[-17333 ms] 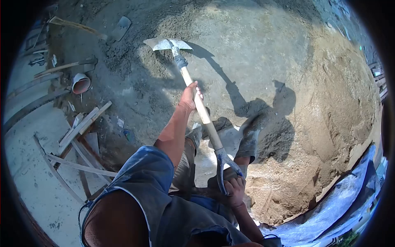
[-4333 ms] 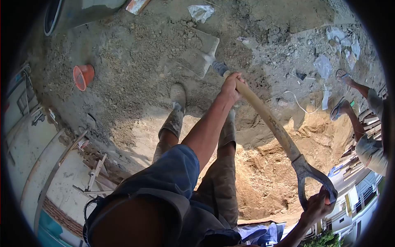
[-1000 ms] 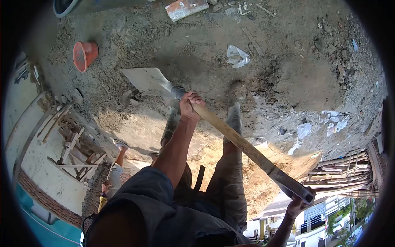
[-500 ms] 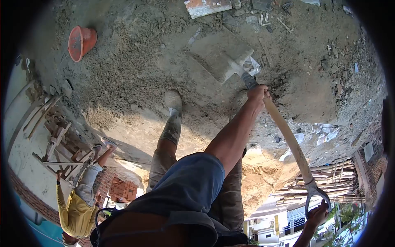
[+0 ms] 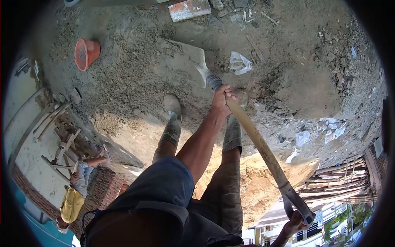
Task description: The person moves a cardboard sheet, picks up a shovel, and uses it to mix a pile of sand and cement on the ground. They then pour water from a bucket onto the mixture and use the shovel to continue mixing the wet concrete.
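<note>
A shovel [image 5: 258, 142] with a long wooden shaft slants across the view, its flat blade over the wet grey mix [image 5: 135, 78] at upper centre. My left hand [image 5: 222, 100] is wrapped round the shaft just above the blade's metal socket. Down at the lower right, my right hand [image 5: 297, 224] grips the D-shaped handle. Grey mix covers much of the blade; how much lies on it is hard to tell. My muddy boots [image 5: 172, 105] stand at the near edge of the mix. Right of the blade lies a crumpled white plastic scrap [image 5: 240, 63].
An orange bucket [image 5: 87, 54] stands at the upper left, and a brick-like slab [image 5: 189, 10] lies at the top. A person in a yellow shirt [image 5: 71, 204] is near wooden trestles [image 5: 61, 150] at left. Sand [image 5: 263, 177] and stacked poles [image 5: 337, 181] are at lower right.
The shovel and both my hands have moved left; the blade no longer overlaps the white plastic scrap. The view has shifted slightly, and the person in yellow appears lower and farther left.
</note>
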The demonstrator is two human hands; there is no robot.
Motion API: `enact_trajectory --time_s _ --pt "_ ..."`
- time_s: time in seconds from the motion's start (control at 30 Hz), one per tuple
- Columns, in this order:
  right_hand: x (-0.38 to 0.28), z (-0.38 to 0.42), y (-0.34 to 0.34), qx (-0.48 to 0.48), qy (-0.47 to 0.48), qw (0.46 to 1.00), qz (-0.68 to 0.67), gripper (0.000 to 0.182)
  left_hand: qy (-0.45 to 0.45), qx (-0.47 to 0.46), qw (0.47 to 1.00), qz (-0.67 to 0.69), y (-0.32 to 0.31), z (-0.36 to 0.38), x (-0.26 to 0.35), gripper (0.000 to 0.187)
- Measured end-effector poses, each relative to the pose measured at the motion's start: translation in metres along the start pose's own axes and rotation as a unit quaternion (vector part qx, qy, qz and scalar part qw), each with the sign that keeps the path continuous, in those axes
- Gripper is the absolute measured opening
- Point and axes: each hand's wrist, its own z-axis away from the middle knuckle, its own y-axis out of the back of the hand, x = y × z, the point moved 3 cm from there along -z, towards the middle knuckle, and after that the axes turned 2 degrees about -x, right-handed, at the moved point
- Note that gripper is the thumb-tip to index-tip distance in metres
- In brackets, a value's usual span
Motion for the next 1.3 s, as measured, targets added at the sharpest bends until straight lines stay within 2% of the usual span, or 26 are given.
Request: enact_trajectory --time_s 0.03,0.1,0.13,0.17,0.27,0.3,0.33,0.4,0.43,0.47,0.5,0.53,0.57,0.63,0.7,0.77,0.83,0.9,0.97,1.03,1.07,1.1,1.2,1.23,1.3 --pt "0.012 -0.001 0.008 0.009 0.003 1.0 -0.021 0.01 -0.004 0.002 1.0 0.01 0.008 0.012 -0.007 0.019" --pt "0.028 -0.004 0.024 -0.033 -0.17 0.979 -0.107 0.006 -0.018 0.004 1.0 0.02 0.018 0.027 -0.022 0.02" --pt "0.033 -0.002 0.029 -0.044 -0.193 0.975 -0.105 0.006 -0.013 0.057 0.997 -0.04 0.025 0.026 -0.036 0.02" --pt "0.043 0.002 0.037 -0.007 -0.225 0.972 -0.065 0.007 -0.007 0.108 0.989 -0.098 0.03 0.023 -0.05 0.02" --pt "0.04 0.015 0.057 0.026 -0.282 0.959 -0.033 0.009 0.025 0.12 0.983 -0.136 0.033 0.007 -0.089 0.018" --pt "0.036 0.017 0.063 0.048 -0.31 0.949 -0.009 0.015 0.022 0.155 0.975 -0.16 0.031 0.0 -0.097 0.014" --pt "0.037 0.015 0.064 0.05 -0.331 0.942 -0.02 0.019 0.019 0.19 0.964 -0.183 0.03 -0.005 -0.1 0.012" --pt "0.017 0.004 0.041 0.047 -0.344 0.938 -0.014 0.03 0.006 0.17 0.97 -0.176 0.02 -0.02 -0.084 0.01" --pt "0.009 -0.004 0.018 0.035 -0.371 0.928 -0.016 0.031 -0.018 0.17 0.968 -0.182 0.011 -0.028 -0.058 0.01" --pt "-0.016 -0.003 -0.02 0.004 -0.366 0.929 -0.048 0.031 -0.043 0.173 0.966 -0.187 0.004 -0.035 -0.02 0.01" --pt "-0.045 0.005 -0.061 -0.033 -0.324 0.942 -0.084 0.032 -0.014 0.167 0.971 -0.169 0.001 -0.047 0.033 0.011" --pt "-0.063 0.004 -0.087 -0.05 -0.321 0.943 -0.067 0.031 0.015 0.157 0.975 -0.156 -0.001 -0.053 0.073 0.012" --pt "-0.065 0.013 -0.1 -0.057 -0.336 0.937 -0.074 0.029 0.012 0.157 0.976 -0.153 0.001 -0.046 0.078 0.012" --pt "-0.057 0.039 -0.105 -0.004 -0.331 0.939 -0.097 0.026 -0.059 0.124 0.971 -0.196 -0.004 -0.035 0.09 0.01" --pt "-0.045 0.034 -0.095 -0.002 -0.298 0.948 -0.112 0.021 -0.035 0.105 0.977 -0.18 0.0 -0.036 0.082 0.009" --pt "-0.046 0.024 -0.099 -0.002 -0.217 0.969 -0.118 0.016 -0.061 0.075 0.984 -0.149 -0.01 -0.036 0.08 0.01" --pt "-0.039 0.022 -0.093 -0.007 -0.218 0.97 -0.106 0.013 -0.066 0.07 0.987 -0.129 -0.002 -0.029 0.079 0.012" --pt "-0.03 0.019 -0.084 -0.016 -0.137 0.988 -0.062 0.014 -0.069 0.063 0.989 -0.114 0.007 -0.017 0.079 0.013" --pt "-0.022 0.012 -0.072 0.002 -0.013 0.994 -0.107 0.015 -0.04 -0.111 0.989 0.085 0.022 0.014 0.079 0.018" --pt "-0.032 0.002 -0.055 -0.042 0.227 0.972 0.031 0.012 0.001 -0.236 0.958 0.162 0.039 0.043 0.077 0.02" --pt "-0.028 0.0 -0.045 -0.067 0.229 0.969 0.061 0.013 0.005 -0.232 0.96 0.158 0.046 0.048 0.066 0.02" --pt "-0.02 -0.003 -0.034 -0.069 0.228 0.969 0.062 0.013 0.003 -0.187 0.972 0.144 0.056 0.052 0.056 0.02" --pt "0.037 -0.009 0.012 -0.041 -0.065 0.997 -0.024 0.008 -0.016 -0.04 0.997 0.068 0.053 0.048 0.008 0.019" --pt "0.03 -0.008 0.023 -0.023 -0.118 0.992 -0.047 0.018 -0.014 -0.009 0.999 0.032 0.044 0.039 -0.014 0.019" --pt "0.027 -0.006 0.056 0.015 -0.117 0.993 0.006 0.023 0.012 0.053 0.998 -0.032 0.023 0.022 -0.056 0.019"
